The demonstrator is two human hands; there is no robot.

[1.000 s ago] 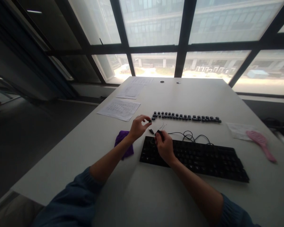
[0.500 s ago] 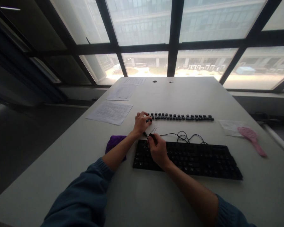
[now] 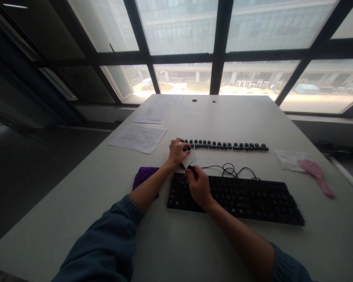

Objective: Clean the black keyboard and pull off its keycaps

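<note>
Resting at the left end of a long row of loose black keycaps point(image 3: 225, 145), the left hand point(image 3: 177, 152) is seen with its fingers curled down onto the first cap in the line. Whether that cap is actually pinched or just touched can't be told, it's too small and the fingers cover it.

The right hand point(image 3: 197, 185) is parked over the upper left corner of the black keyboard point(image 3: 241, 197), fingers closed around a small dark tool point(image 3: 190, 169) whose tip pokes out toward the left hand. What kind of tool it is can't be made out for sure. A couple of thin wire-like bits point(image 3: 194, 159) are lying just beyond it on the counter point(image 3: 176, 243), between the two hands.

The keycap row is laid out straight across the counter, parallel to the keyboard and a bit further from the person. The keyboard's cable point(image 3: 231, 170) is looped in the gap between them.

Other stuff around: a purple cloth point(image 3: 141, 176) is tucked just under the left forearm, next to the keyboard's left edge. A printed sheet point(image 3: 139, 137) is lying further out on the left, with more papers point(image 3: 154, 113) beyond it toward the window. Off to the right a pink hairbrush point(image 3: 316, 174) is seen, its head on a clear plastic bag point(image 3: 288, 158), well apart from the keyboard.
</note>
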